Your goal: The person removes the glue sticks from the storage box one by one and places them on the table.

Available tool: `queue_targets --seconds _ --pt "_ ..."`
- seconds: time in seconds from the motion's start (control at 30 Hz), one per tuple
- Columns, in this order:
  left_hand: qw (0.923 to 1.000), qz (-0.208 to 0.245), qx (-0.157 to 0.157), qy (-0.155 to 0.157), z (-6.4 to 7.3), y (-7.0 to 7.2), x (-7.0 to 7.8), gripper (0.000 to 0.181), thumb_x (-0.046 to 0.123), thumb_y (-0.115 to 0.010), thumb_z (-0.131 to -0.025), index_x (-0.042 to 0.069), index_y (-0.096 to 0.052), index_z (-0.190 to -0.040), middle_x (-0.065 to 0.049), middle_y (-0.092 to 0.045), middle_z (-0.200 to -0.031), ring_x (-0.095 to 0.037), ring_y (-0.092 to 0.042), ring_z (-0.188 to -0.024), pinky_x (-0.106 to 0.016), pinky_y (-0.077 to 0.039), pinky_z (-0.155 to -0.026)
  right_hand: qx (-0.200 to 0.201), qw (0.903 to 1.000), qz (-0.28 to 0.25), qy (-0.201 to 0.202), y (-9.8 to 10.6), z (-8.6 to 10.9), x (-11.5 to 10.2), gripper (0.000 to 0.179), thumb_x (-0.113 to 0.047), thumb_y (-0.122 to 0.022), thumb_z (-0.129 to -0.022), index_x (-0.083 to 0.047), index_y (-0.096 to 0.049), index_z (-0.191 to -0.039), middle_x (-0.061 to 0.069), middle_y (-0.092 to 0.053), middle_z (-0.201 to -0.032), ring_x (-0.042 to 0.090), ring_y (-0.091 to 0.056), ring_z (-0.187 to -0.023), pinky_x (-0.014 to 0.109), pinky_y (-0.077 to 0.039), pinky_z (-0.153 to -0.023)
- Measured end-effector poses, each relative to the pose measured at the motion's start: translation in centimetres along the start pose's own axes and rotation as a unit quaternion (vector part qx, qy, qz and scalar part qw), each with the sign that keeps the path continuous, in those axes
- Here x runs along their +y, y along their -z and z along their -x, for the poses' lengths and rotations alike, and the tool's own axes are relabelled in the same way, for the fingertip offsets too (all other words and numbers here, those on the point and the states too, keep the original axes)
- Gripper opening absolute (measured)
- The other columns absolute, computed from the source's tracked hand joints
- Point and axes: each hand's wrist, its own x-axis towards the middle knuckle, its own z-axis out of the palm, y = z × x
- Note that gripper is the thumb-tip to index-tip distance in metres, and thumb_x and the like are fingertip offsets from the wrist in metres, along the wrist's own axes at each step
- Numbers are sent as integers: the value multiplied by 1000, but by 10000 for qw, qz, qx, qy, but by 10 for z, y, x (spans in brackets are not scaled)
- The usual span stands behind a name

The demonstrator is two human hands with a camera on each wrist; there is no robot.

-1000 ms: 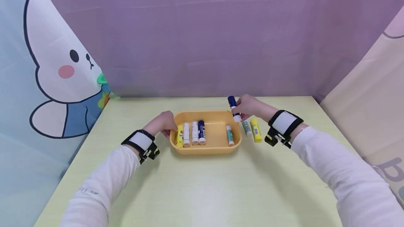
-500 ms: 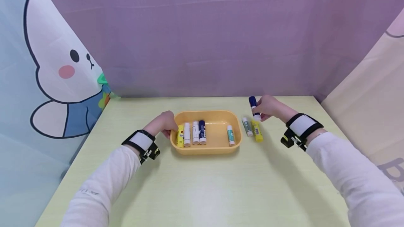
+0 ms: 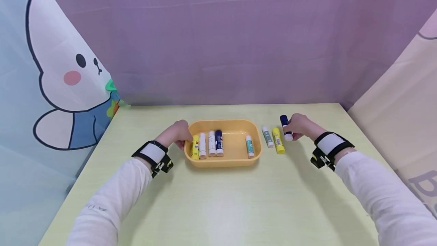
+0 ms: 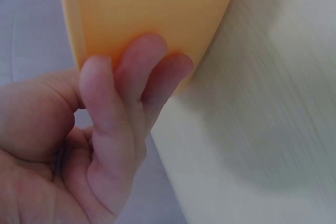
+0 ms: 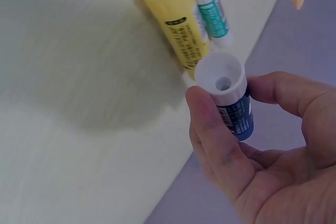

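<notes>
My left hand [image 3: 178,133] grips the left end of a yellow-orange plastic tray [image 3: 223,163], thumb over the rim and fingers against its outer wall [image 4: 152,3]. In my right hand [image 3: 300,125] a dark blue glue stick [image 3: 284,120] with a white base is pinched between thumb and fingers, tilted close over the table. The right wrist view shows the hollow white end of this glue stick [image 5: 223,80]. Left of it, a yellow glue stick [image 3: 278,141] and a small green-and-white one [image 3: 268,137] lie side by side on the table.
Inside the tray lie a yellow glue stick [image 3: 195,147], two white ones, a dark blue one [image 3: 219,143] at left, and a teal-and-white one [image 3: 250,147] at right. A purple curtain [image 3: 225,48] hangs behind the pale table [image 3: 218,204].
My right hand has carried the dark blue glue stick rightward from above the tray's right end, past the two loose glue sticks, then lowered it. The left hand stays on the tray.
</notes>
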Motion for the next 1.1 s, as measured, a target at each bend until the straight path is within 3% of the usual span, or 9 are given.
queue_targets --seconds 0.57,1.1 --pt "10000 68 -54 -6 3 1 3 26 3 -58 -80 -7 -51 -103 -13 -63 -68 -16 -61 -45 -38 -61 -65 -235 9994 -219 -156 -26 -10 23 33 -14 -59 -86 11 -47 -104 18 -58 -86 17 -66 -60 30 -61 -62" --pt "10000 59 -53 12 2 0 2 25 3 -58 -80 -7 -52 -102 -13 -64 -69 -16 -61 -45 -37 -61 -63 -306 9993 -87 -175 -29 -6 22 32 -14 -60 -86 9 -44 -102 17 -58 -84 17 -66 -59 28 -60 -61"
